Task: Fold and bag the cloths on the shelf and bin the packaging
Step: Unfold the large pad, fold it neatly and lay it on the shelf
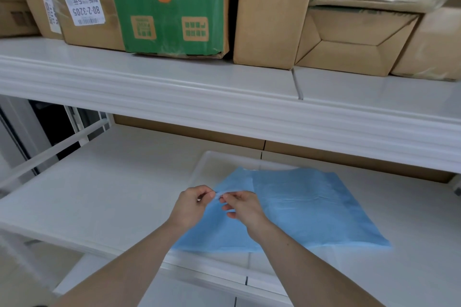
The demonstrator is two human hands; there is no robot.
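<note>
One blue cloth flat on lower shelf, 5 o'clock of frame. Two hands: left hand and right hand pinch thin clear film at cloth's 9 o'clock edge. One green box on upper shelf, 12 o'clock.

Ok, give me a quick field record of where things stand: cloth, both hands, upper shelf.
cloth: blue cloth lies spread flat on the lower shelf, part folded over at its left
left hand: fingers pinch something thin and pale over the cloth's left part
right hand: pinches the same piece
upper shelf: green box between brown cartons
bagged: not yet
</note>
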